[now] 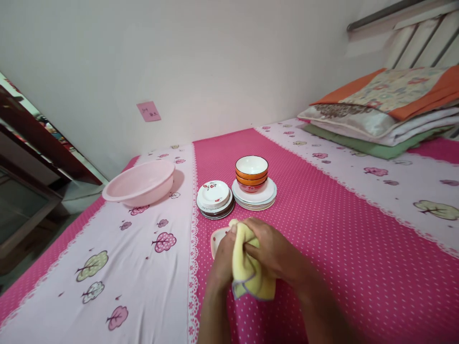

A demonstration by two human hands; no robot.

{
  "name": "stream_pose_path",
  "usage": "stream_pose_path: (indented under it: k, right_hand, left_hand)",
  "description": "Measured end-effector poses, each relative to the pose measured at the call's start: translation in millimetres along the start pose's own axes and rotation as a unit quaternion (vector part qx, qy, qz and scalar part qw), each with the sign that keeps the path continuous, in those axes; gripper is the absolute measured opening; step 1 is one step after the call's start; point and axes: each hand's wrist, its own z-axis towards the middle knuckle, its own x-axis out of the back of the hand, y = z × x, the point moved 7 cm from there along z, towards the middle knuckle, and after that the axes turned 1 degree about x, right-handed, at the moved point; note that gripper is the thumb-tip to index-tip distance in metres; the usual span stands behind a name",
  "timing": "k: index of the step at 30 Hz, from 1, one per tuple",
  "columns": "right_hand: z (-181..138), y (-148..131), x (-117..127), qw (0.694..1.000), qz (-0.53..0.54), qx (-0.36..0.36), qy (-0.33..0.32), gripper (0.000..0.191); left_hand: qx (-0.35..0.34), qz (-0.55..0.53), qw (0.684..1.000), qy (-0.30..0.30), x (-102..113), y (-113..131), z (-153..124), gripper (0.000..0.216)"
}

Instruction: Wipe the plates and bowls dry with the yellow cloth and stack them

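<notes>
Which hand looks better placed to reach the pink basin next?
Probably the left hand: it is nearer the pink basin, on that side. The right hand is farther across; both hold the yellow cloth.

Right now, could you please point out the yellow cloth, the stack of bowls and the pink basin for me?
Yellow cloth point(247, 268): head view, on its hanging folds.
Stack of bowls point(251, 182): head view, on an orange outer side.
Pink basin point(154, 192): head view, on its outer wall.

Pink note point(148, 111) on pale wall point(229, 62); stacked bedding point(390, 107) far right
</notes>
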Motion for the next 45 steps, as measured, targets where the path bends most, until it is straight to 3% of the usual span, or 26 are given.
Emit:
stream_pose_path:
  k: [3, 6, 12, 17, 21, 24, 26, 33, 45]
  right_hand:
    - [1, -1, -9, 0.999, -0.031, 0.009, -0.013, 0.019]
    - [3, -2, -14, 0.999, -0.016, 0.041, -0.005, 0.016]
    - [5, 1, -18, 0.996, 0.051, 0.075, 0.008, 0.011]
    - [6, 7, -17, 0.992, 0.106, 0.068, -0.021, 0.006]
    - [5, 15, -22, 0.993, 0.098, 0.022, -0.058, 0.011]
    - [3, 12, -27, 0.989, 0.116, 0.032, -0.083, 0.014]
    - [2, 10, -28, 0.988, 0.125, 0.044, -0.083, 0.015]
    - [2, 18, -28, 0.979, 0.174, 0.030, -0.097, 0.006]
    - [2, 6, -14, 0.960, 0.266, 0.011, -0.086, 0.009]
  left_hand:
    - [0.005, 0.209, 0.977, -0.053, -7, 5, -2, 0.054]
    - [-0.001, 0.315, 0.949, -0.028, -1, 10, -2, 0.063]
    - [-0.011, 0.323, 0.942, 0.089, 18, 13, -3, 0.061]
    - [-0.018, 0.333, 0.939, 0.081, 17, 17, -6, 0.057]
    - [-0.038, 0.424, 0.902, 0.069, 14, 23, -5, 0.053]
    - [-0.054, 0.501, 0.859, 0.085, 13, 29, -5, 0.053]
    - [-0.062, 0.519, 0.847, 0.092, 13, 31, -6, 0.053]
    - [-0.088, 0.468, 0.869, 0.137, 16, 35, -8, 0.054]
    - [-0.132, 0.360, 0.913, 0.142, 13, 48, -15, 0.051]
